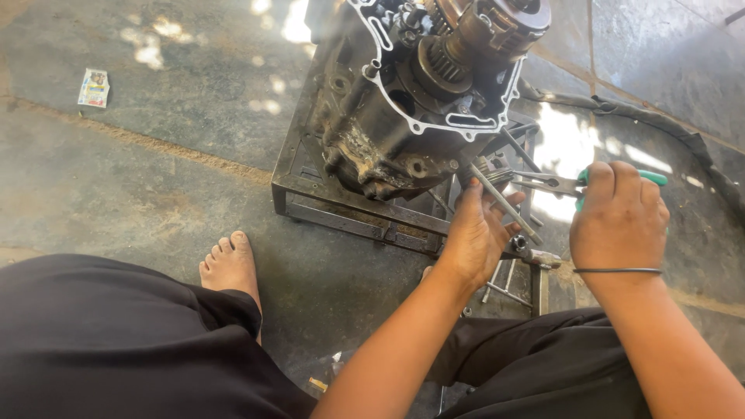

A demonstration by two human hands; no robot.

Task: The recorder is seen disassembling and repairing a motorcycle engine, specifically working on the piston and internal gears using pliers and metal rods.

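Both hands (pixel 477 233) (pixel 618 221) work green-handled pliers (pixel 555 184) beside the engine's (pixel 411 93) lower edge.

- Grey stone floor (pixel 155 178), dusty and scuffed, laid in large slabs.
- Sandy joint line running across the floor from the left edge toward the middle.
- Darker, smoother slabs (pixel 660 46) at the upper right corner, split by straight seams.
- Patches of sunlight (pixel 566 143) on the floor at top centre and at right, hard-edged and bright.
- Small printed paper scrap (pixel 94 88) lying flat near the floor's upper left.
- Long dark strip (pixel 660 124), rubbery, curving over the floor toward the right edge.
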